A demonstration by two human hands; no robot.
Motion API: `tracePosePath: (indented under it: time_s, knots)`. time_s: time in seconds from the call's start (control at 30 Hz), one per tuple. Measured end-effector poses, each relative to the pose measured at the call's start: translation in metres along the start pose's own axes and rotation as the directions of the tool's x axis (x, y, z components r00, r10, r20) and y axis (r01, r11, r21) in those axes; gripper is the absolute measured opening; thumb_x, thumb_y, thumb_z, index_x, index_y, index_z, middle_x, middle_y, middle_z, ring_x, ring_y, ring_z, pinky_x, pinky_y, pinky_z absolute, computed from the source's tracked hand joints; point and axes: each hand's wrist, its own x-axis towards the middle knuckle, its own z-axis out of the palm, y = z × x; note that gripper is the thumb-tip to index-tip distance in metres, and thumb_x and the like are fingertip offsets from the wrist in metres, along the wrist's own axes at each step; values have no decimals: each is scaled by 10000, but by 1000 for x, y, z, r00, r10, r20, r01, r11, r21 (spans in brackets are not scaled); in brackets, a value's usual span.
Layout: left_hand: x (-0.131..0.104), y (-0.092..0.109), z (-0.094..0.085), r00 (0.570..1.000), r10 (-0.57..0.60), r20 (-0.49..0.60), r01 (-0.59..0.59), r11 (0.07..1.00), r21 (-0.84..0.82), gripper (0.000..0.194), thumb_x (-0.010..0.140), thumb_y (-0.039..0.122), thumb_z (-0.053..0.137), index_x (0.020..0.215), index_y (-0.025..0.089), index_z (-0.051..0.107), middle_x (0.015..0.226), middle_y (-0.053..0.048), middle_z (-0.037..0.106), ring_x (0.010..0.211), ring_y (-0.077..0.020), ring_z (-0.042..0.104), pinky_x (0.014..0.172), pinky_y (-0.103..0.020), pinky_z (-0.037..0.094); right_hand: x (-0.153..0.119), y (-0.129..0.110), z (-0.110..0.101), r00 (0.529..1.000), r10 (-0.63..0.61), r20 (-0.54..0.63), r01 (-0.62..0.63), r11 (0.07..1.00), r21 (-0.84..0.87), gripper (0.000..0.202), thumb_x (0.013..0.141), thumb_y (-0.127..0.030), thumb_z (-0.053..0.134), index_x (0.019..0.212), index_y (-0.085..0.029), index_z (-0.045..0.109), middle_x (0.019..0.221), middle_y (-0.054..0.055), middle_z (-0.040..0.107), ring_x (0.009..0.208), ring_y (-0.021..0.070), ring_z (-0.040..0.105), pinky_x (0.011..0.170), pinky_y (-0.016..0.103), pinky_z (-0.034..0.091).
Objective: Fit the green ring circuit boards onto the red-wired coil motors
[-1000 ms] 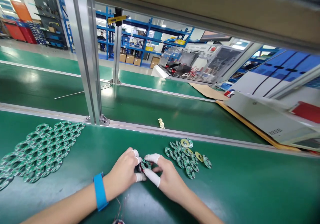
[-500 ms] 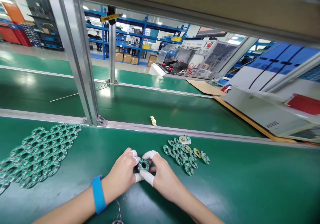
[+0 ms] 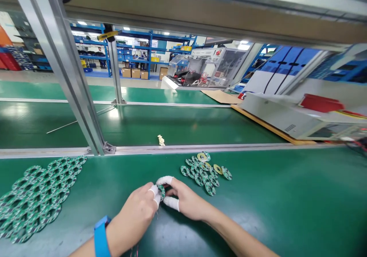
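Observation:
Between my hands, just above the green table, is a small ring-shaped green circuit board, seen partly edge-on. My left hand is closed around its left side, white finger cots on the fingertips. The thumb and forefinger of my right hand, also in white cots, curve about the board's right side and touch its edge. What lies behind the board in my left fingers is hidden. Thin wires show below my left wrist. A loose pile of similar ring boards, some with yellow faces, lies beyond my right hand.
Many ring boards overlap in a large sheet at the left. An aluminium post rises from the table's back rail. Past it are a crumpled scrap and a grey metal cabinet.
The ring board has turned from facing me to nearly edge-on. My left hand has rotated and covers more of it. The whole view has shifted with my head.

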Motion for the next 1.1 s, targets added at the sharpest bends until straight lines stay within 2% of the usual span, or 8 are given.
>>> tracePosePath:
  time_s: [0.27, 0.37, 0.47, 0.57, 0.63, 0.8, 0.9, 1.1]
  knots:
    - [-5, 4, 8, 987, 108, -123, -93, 988, 123, 235, 785, -3, 421, 838, 82, 634, 874, -142, 638, 973, -282, 576, 842, -389, 509, 2, 0, 12, 978, -47, -205, 10, 984, -177, 376, 594, -19, 533, 925, -188, 589, 861, 9, 601, 767, 154, 554, 737, 298, 471]
    - [-6, 9, 12, 990, 116, -75, -102, 980, 171, 217, 764, -8, 450, 828, 83, 636, 867, -144, 640, 1008, -306, 568, 865, -403, 490, 3, -1, 11, 976, -47, -213, 2, 978, -207, 349, 595, -20, 532, 900, -174, 602, 837, 13, 605, 743, 152, 552, 714, 290, 470]
    - [-4, 12, 12, 994, 99, -34, -93, 985, 146, 223, 743, -19, 465, 829, 95, 636, 864, -134, 638, 1001, -299, 568, 859, -401, 486, 3, -5, 3, 990, -65, -125, 34, 971, -235, 364, 629, -55, 547, 970, -168, 601, 929, 45, 619, 792, 165, 565, 738, 308, 479]
    - [1, 9, 1, 1000, -21, -12, 21, 1000, 5, 254, 717, -38, 460, 818, 119, 633, 861, -111, 634, 917, -255, 581, 809, -369, 495, 2, -14, -11, 996, -76, -55, 58, 961, -270, 429, 652, -109, 576, 1077, -165, 580, 1010, 75, 613, 836, 181, 577, 745, 321, 490]
    - [7, 0, -12, 991, -133, 11, 133, 976, -174, 281, 692, -34, 461, 812, 154, 630, 860, -77, 629, 863, -221, 576, 785, -346, 491, 2, -20, -19, 992, -48, -113, 11, 950, -312, 354, 670, -135, 569, 1022, -153, 609, 911, 65, 633, 757, 170, 581, 686, 304, 494]
    - [14, -27, -30, 918, -375, 125, 372, 712, -596, 439, 606, -7, 508, 1002, 162, 590, 979, -54, 595, 891, -185, 545, 832, -317, 464, 4, -26, -24, 971, -27, -236, -65, 924, -376, 115, 720, -186, 515, 703, -156, 625, 681, 28, 634, 621, 150, 554, 608, 282, 470]
    - [12, -29, -21, 904, -337, 265, 421, 589, -690, 502, 582, 72, 632, 1075, 129, 558, 1019, -75, 576, 896, -199, 536, 828, -323, 458, 6, -21, -19, 967, -3, -253, -87, 936, -341, 114, 723, -208, 516, 701, -161, 618, 629, 10, 601, 566, 136, 538, 525, 249, 462]
    - [12, -16, -10, 920, -325, 217, 377, 588, -716, 462, 591, 215, 735, 1027, 165, 591, 952, -45, 576, 875, -204, 519, 791, -308, 434, 10, -13, -8, 967, 126, -219, -171, 964, -201, 117, 750, -261, 532, 728, -163, 591, 536, -31, 519, 448, 101, 492, 388, 187, 408]
